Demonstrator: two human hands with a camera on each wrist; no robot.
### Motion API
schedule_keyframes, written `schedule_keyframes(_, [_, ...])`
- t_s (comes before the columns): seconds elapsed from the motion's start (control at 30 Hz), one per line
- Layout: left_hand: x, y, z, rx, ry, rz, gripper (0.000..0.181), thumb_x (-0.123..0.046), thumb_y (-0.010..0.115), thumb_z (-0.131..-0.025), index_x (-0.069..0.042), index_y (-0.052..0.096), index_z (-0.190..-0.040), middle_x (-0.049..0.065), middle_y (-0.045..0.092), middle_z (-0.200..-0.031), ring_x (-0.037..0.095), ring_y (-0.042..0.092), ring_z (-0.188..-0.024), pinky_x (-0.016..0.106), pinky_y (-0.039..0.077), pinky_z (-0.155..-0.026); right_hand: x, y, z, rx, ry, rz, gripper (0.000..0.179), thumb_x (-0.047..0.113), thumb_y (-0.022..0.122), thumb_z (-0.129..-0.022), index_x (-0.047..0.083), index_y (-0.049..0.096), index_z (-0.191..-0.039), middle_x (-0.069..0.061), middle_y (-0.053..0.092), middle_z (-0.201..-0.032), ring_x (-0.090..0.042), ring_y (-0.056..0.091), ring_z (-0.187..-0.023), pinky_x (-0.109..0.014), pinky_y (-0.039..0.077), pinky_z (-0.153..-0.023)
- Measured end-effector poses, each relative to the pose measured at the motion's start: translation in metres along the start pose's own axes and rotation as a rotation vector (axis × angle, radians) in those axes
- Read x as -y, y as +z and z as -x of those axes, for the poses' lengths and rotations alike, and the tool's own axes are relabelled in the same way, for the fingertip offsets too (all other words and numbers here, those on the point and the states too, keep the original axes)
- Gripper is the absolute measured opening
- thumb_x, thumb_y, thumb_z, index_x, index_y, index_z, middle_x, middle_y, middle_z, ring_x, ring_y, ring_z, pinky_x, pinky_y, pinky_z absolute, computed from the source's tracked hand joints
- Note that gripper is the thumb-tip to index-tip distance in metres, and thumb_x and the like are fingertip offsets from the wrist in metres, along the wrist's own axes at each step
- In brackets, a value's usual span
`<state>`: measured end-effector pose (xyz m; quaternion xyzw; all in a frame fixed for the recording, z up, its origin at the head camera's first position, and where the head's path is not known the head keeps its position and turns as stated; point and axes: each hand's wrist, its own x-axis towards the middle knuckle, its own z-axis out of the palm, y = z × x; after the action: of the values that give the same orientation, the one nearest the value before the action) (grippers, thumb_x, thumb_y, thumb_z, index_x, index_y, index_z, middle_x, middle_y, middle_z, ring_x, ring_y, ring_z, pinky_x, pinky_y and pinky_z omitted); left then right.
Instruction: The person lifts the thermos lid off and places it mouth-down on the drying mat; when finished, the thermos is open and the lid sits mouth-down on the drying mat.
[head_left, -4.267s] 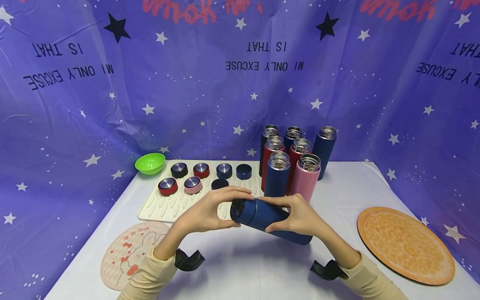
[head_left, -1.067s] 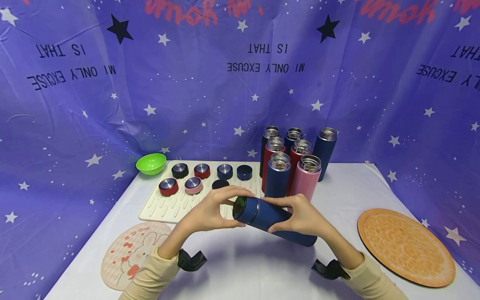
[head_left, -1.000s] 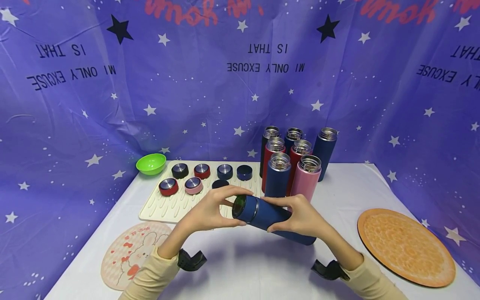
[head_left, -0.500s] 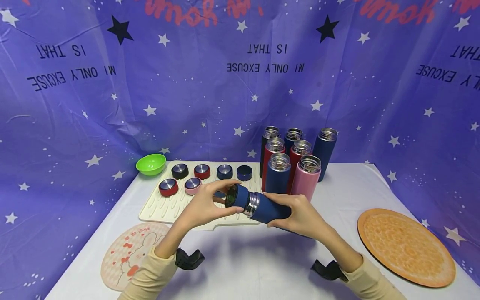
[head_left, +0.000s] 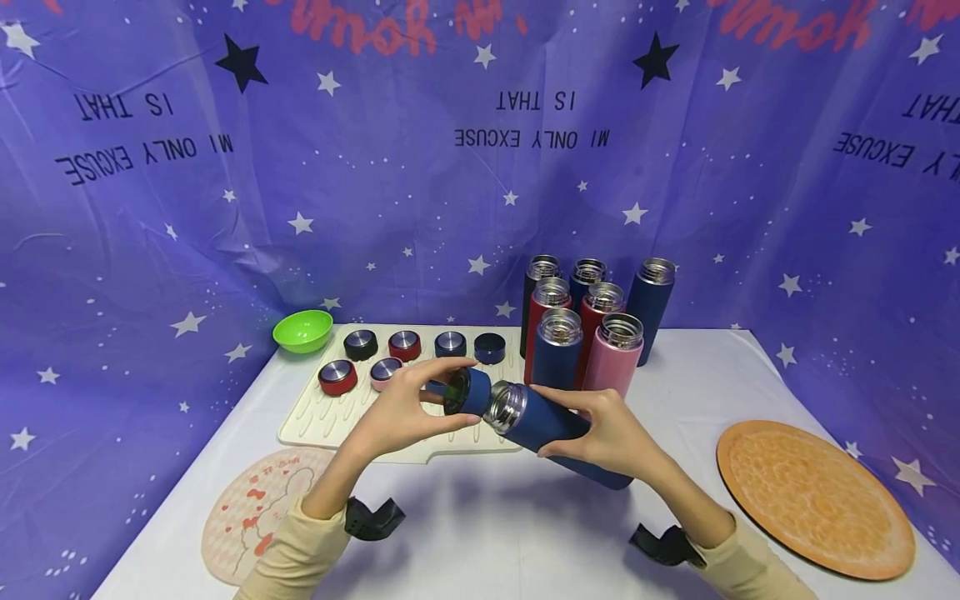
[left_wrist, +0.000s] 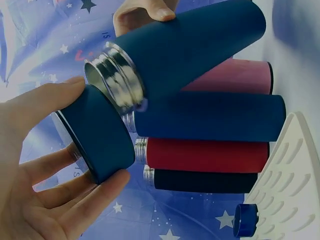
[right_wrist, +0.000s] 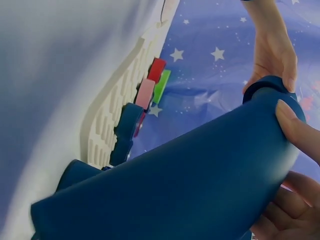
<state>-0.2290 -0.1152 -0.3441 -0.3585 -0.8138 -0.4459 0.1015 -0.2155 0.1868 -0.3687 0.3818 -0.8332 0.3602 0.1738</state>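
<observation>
My left hand [head_left: 397,408] pinches a blue bottle lid [left_wrist: 97,132] between thumb and fingers, its dark top facing left. Just right of the lid, the bare steel threaded neck of a blue thermos bottle [head_left: 551,429] shows. The lid is off the threads; in the left wrist view its edge sits right by the mouth, and I cannot tell if they touch. Gripped round its upper body by my right hand [head_left: 607,429], the bottle tilts with its mouth up and left. In the right wrist view the bottle body [right_wrist: 175,170] hides much of the scene.
Several lidless bottles stand behind my right hand, among them a pink bottle [head_left: 615,358] and a red bottle [head_left: 536,321]. A cream drying mat [head_left: 315,417] bears several lids. A green bowl [head_left: 302,331], a bunny placemat [head_left: 247,517] and an orange round mat [head_left: 813,500] lie around.
Earlier the lid sat on the bottle; my left hand has drawn it off leftward, baring the steel neck. My right hand keeps its grip on the bottle.
</observation>
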Motion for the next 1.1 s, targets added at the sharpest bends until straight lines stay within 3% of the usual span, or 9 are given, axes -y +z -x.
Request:
schedule_keyframes(0.27, [0.004,-0.010,0.006,-0.007,-0.035,-0.046,0.066,-0.036,0.086,-0.072,-0.023,0.057,-0.130,-0.006,0.064,-0.114,0.012,0.063,-0.097,0.023,0.057,-0.074,0.001,-0.010,0.011,-0.077,0.081,-0.138,0.075,0.020,0.091,-0.064,0.010,0.060,-0.131,-0.003,0.064,-0.124,-0.022,0.065,-0.105,-0.035,0.053,-0.088])
schedule_keyframes(0.53, [0.018,-0.014,0.007,0.026,-0.034,-0.109,0.066,-0.028,0.088,-0.070,-0.013,0.058,-0.127,-0.002,0.064,-0.111,0.015,0.063,-0.097,0.024,0.057,-0.074,0.005,-0.030,0.022,-0.160,0.175,-0.137,0.076,0.013,0.090,-0.065,0.005,0.057,-0.133,-0.008,0.062,-0.126,-0.013,0.063,-0.108,-0.023,0.051,-0.088])
schedule_keyframes(0.7, [0.029,-0.013,-0.001,0.065,-0.049,-0.161,0.066,-0.027,0.087,-0.071,-0.010,0.058,-0.128,0.001,0.063,-0.116,0.017,0.063,-0.098,0.026,0.057,-0.076,0.010,-0.049,0.028,-0.239,0.192,-0.154,0.075,0.003,0.088,-0.065,0.001,0.057,-0.132,-0.013,0.065,-0.121,-0.008,0.065,-0.102,-0.022,0.052,-0.086])
schedule_keyframes(0.93, [0.049,-0.004,-0.019,0.090,-0.050,-0.231,0.067,-0.028,0.087,-0.071,-0.009,0.059,-0.129,0.005,0.062,-0.117,0.022,0.061,-0.100,0.037,0.057,-0.080,0.011,-0.076,0.033,-0.333,0.212,-0.145,0.075,-0.009,0.084,-0.065,0.002,0.057,-0.133,0.005,0.067,-0.115,-0.007,0.066,-0.097,-0.021,0.053,-0.084])
schedule_keyframes(1.1, [0.063,0.007,-0.031,0.116,-0.019,-0.286,0.068,-0.027,0.088,-0.070,-0.006,0.060,-0.128,0.007,0.063,-0.122,0.024,0.061,-0.102,0.040,0.052,-0.088,0.004,-0.091,0.037,-0.366,0.257,-0.095,0.072,-0.007,0.083,-0.068,0.004,0.057,-0.134,0.009,0.067,-0.114,-0.005,0.066,-0.096,-0.019,0.052,-0.084])
